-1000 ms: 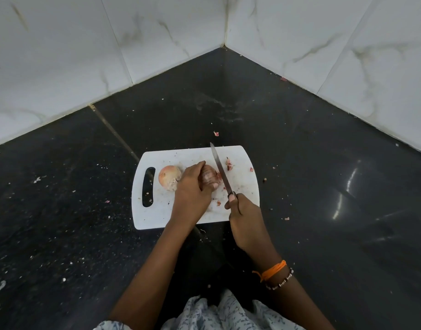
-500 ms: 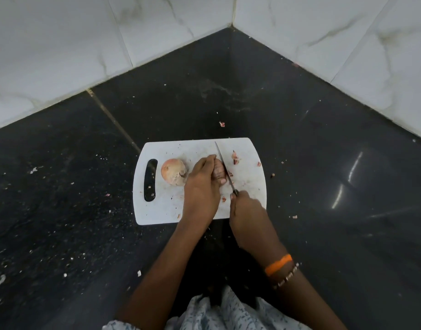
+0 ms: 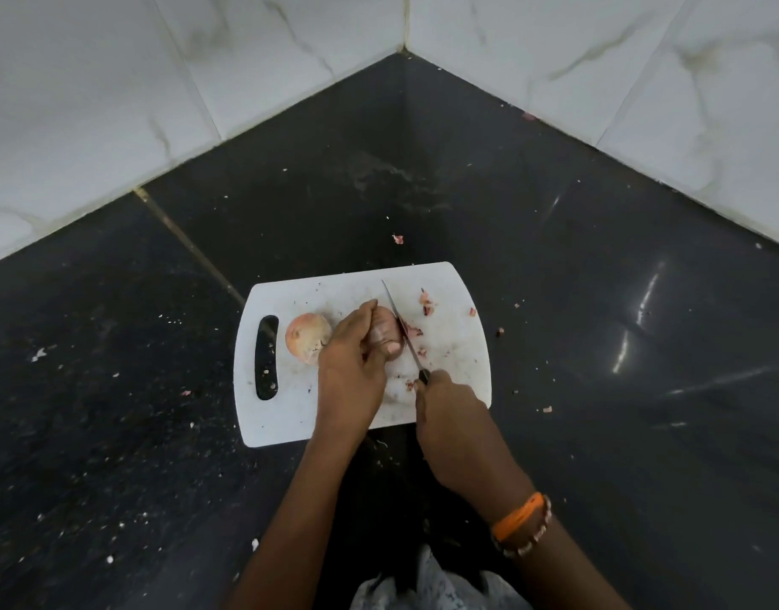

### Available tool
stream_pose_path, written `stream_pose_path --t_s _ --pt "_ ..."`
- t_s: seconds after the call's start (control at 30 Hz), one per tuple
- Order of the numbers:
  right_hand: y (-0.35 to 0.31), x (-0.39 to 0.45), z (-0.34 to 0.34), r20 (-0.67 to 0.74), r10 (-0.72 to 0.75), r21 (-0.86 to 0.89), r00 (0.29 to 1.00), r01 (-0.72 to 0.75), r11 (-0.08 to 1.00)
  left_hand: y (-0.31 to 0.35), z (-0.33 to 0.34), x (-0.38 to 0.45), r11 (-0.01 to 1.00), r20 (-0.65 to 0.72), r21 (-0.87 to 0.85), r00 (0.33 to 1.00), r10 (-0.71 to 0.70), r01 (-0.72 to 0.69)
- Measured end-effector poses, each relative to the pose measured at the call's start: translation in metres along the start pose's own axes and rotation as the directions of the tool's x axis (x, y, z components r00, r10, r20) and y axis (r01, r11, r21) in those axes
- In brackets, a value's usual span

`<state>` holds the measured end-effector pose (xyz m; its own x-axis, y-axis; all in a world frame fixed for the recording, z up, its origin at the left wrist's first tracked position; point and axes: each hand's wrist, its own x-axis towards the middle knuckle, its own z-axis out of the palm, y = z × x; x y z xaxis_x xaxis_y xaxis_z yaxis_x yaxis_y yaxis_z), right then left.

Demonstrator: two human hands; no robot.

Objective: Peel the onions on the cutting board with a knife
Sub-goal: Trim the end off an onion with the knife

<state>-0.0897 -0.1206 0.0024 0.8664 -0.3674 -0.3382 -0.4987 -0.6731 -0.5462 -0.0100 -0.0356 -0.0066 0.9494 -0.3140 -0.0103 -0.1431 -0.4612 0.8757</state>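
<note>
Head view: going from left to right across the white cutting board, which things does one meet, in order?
Handle slot → loose onion → left hand holding the second onion → knife blade → peel scraps near the board's right edge.

Knife handle (image 3: 424, 375) hidden in right hand (image 3: 449, 416)

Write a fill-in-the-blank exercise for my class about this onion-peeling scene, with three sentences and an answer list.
1. The left hand grips an onion on the white ____.
2. The right hand holds a ____ whose blade lies against that onion's right side.
3. A second onion sits between the left hand and the board's ____ slot.

Missing words: cutting board; knife; handle
</note>
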Motion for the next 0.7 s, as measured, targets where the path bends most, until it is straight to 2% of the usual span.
stream_pose_path --t_s 0.13,0.23,0.33,0.47,0.53,0.6,0.67,0.7 --pt "0.000 0.009 0.000 0.074 -0.057 -0.090 0.996 0.063 0.994 -0.002 -0.002 -0.002 0.999 0.010 -0.037 1.000 -0.025 0.026" --pt "0.001 0.010 0.003 0.073 -0.103 -0.109 0.992 0.110 0.988 -0.002 -0.006 0.001 0.998 0.008 -0.032 0.999 -0.046 0.046" --pt "0.007 0.007 0.003 0.030 -0.082 -0.109 0.996 0.085 0.990 -0.003 -0.007 0.002 0.999 0.055 0.012 0.997 -0.050 0.050" --pt "0.019 0.012 -0.008 -0.084 0.031 -0.058 0.996 -0.036 0.998 -0.006 -0.013 0.001 0.995 0.117 0.047 0.989 -0.095 0.090" --pt "0.024 0.012 -0.013 -0.106 0.052 -0.007 0.993 -0.053 0.999 -0.006 -0.013 -0.001 0.995 0.110 0.039 0.990 -0.092 0.088" --pt "0.025 0.011 -0.016 -0.111 0.065 0.122 0.992 -0.051 0.991 -0.005 -0.013 -0.003 0.994 0.073 -0.009 0.991 -0.110 0.111" --pt "0.022 0.006 -0.017 -0.136 0.051 0.337 0.989 -0.002 0.941 -0.001 -0.014 -0.004 0.959 0.067 -0.185 0.976 -0.206 0.215" --pt "0.018 0.002 -0.018 -0.165 0.034 0.423 0.986 0.040 0.905 0.002 -0.015 -0.004 0.892 0.103 -0.344 0.956 -0.274 0.292"
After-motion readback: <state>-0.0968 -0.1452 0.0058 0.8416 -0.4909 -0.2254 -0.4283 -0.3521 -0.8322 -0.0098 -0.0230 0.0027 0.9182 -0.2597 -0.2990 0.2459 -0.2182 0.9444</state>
